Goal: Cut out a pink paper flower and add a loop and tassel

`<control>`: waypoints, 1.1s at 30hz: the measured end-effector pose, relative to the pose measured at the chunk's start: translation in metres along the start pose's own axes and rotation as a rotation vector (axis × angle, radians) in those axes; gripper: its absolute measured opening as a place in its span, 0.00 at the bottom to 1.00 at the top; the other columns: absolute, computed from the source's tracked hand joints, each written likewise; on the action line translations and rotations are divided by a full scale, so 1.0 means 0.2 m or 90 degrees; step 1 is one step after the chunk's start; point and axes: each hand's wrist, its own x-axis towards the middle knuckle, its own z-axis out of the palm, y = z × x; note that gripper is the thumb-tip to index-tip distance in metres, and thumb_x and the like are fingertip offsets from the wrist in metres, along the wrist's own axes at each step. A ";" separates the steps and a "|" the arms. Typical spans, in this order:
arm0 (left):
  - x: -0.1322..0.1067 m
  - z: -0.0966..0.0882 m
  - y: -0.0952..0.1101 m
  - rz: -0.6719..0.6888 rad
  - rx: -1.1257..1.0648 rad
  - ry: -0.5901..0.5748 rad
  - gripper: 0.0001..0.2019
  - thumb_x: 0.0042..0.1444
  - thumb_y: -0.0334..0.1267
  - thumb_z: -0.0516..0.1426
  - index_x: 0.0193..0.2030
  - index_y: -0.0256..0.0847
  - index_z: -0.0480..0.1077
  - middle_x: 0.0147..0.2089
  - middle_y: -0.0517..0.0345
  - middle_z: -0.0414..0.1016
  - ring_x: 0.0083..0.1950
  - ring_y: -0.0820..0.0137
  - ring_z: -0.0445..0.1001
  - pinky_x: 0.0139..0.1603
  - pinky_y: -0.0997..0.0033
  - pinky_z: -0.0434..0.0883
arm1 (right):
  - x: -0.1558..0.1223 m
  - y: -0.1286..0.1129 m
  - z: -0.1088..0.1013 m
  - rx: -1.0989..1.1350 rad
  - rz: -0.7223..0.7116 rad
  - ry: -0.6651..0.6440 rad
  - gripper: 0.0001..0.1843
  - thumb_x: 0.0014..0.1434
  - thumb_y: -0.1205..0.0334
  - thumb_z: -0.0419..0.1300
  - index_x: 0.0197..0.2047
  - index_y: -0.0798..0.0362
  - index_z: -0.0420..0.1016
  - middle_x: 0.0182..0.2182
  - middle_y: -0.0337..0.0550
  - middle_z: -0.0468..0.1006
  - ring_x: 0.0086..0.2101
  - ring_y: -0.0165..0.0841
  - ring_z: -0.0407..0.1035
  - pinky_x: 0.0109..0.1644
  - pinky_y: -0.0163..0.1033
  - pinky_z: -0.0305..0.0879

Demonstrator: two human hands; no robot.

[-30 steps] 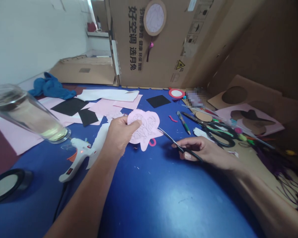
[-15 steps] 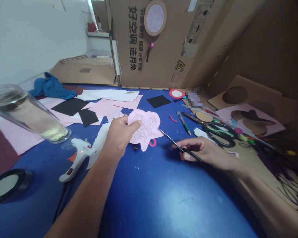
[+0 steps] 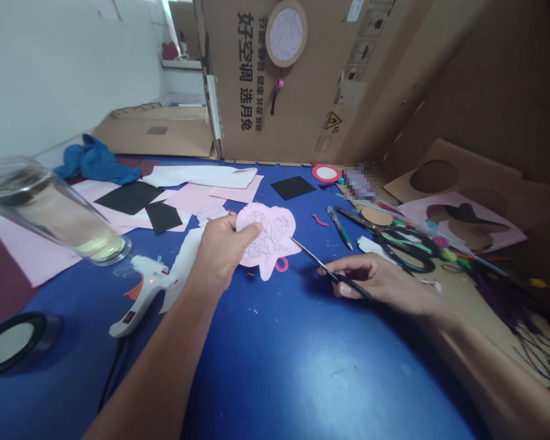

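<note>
Left to right: a drinking glass (image 3: pixel 50 211), part-filled with pale liquid, stands at the far-left edge. A white glue gun (image 3: pixel 142 290) lies on the blue table (image 3: pixel 302 366), just left of the left forearm. The left hand (image 3: pixel 222 250) has thumb and fingers pinched on the left margin of the pink paper cut-out (image 3: pixel 270 235), held at scene centre with its drawn lines facing the camera. The scissors (image 3: pixel 323 269) have their long axis running from near right to far left; the tip meets the cut-out's right edge, and the blades read as 1 thin line. The right hand (image 3: pixel 376 281) is closed around the scissors' handles, low over the table; the cut-out lies left of and beyond it. A 2nd pair of scissors (image 3: pixel 394 241) lies unheld farther right.
</note>
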 end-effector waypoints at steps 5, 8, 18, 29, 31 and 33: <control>0.00 0.00 -0.01 0.003 0.003 -0.002 0.11 0.49 0.43 0.71 0.34 0.38 0.84 0.36 0.46 0.87 0.37 0.55 0.86 0.34 0.61 0.81 | 0.00 0.00 0.00 0.003 0.007 0.001 0.36 0.55 0.34 0.76 0.58 0.51 0.88 0.30 0.39 0.77 0.30 0.31 0.64 0.35 0.38 0.62; 0.00 0.00 -0.01 -0.002 0.010 -0.003 0.10 0.49 0.43 0.71 0.34 0.38 0.83 0.35 0.48 0.87 0.36 0.56 0.85 0.34 0.61 0.80 | 0.00 0.00 0.01 0.010 0.008 -0.002 0.36 0.55 0.35 0.76 0.58 0.51 0.88 0.30 0.38 0.75 0.30 0.30 0.63 0.35 0.37 0.61; 0.01 -0.01 -0.01 0.002 0.005 -0.005 0.10 0.50 0.42 0.71 0.35 0.37 0.84 0.37 0.46 0.87 0.37 0.56 0.86 0.35 0.62 0.81 | 0.00 -0.01 0.01 0.001 0.006 -0.003 0.36 0.56 0.34 0.75 0.58 0.51 0.88 0.30 0.38 0.75 0.30 0.30 0.62 0.34 0.37 0.60; 0.02 -0.02 -0.03 0.000 0.017 -0.009 0.11 0.51 0.44 0.71 0.35 0.37 0.84 0.36 0.46 0.87 0.35 0.57 0.86 0.33 0.62 0.80 | 0.00 -0.01 0.01 -0.002 -0.002 -0.002 0.34 0.56 0.35 0.75 0.57 0.49 0.89 0.30 0.38 0.74 0.30 0.30 0.61 0.34 0.37 0.59; 0.02 -0.02 -0.03 -0.001 0.014 -0.011 0.11 0.50 0.44 0.71 0.36 0.37 0.84 0.36 0.45 0.88 0.36 0.57 0.86 0.34 0.61 0.81 | 0.00 0.00 0.01 -0.003 -0.002 -0.004 0.34 0.56 0.36 0.75 0.58 0.49 0.89 0.30 0.37 0.74 0.30 0.30 0.61 0.34 0.37 0.58; 0.02 -0.02 -0.03 -0.001 0.011 -0.014 0.11 0.50 0.43 0.71 0.35 0.37 0.84 0.37 0.45 0.88 0.36 0.57 0.86 0.35 0.61 0.81 | 0.00 0.00 0.01 -0.001 -0.004 -0.006 0.33 0.56 0.36 0.76 0.58 0.48 0.88 0.29 0.37 0.73 0.29 0.29 0.60 0.33 0.37 0.57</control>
